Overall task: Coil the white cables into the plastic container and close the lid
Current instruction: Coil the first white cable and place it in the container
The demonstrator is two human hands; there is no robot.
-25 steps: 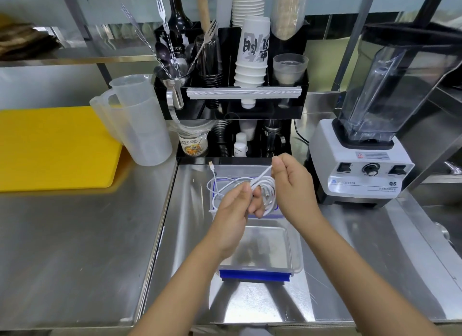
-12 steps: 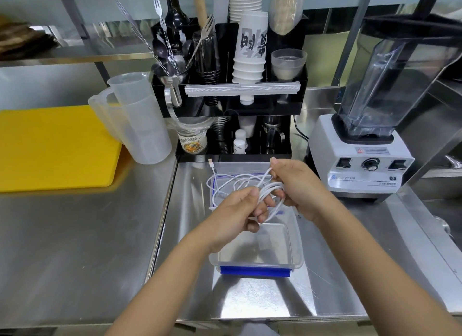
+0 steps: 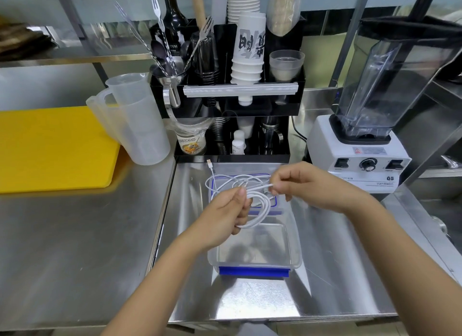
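A clear plastic container with a blue front clip stands open on the steel counter, seemingly with nothing inside. Its lid, edged in blue, lies just behind it under the cables. My left hand grips a coil of white cable above the container's back edge. My right hand pinches a strand of the same cable near the coil. More white cable loops loosely over the lid, one plug end reaching toward the black rack.
A white blender stands at the right. A black rack with cups and utensils is behind the container. Clear measuring jugs and a yellow cutting board sit at the left. The counter's front edge is close below.
My right hand has swung round the coil and now pinches a strand to the right of my left hand. The coil hangs lower from my left hand.
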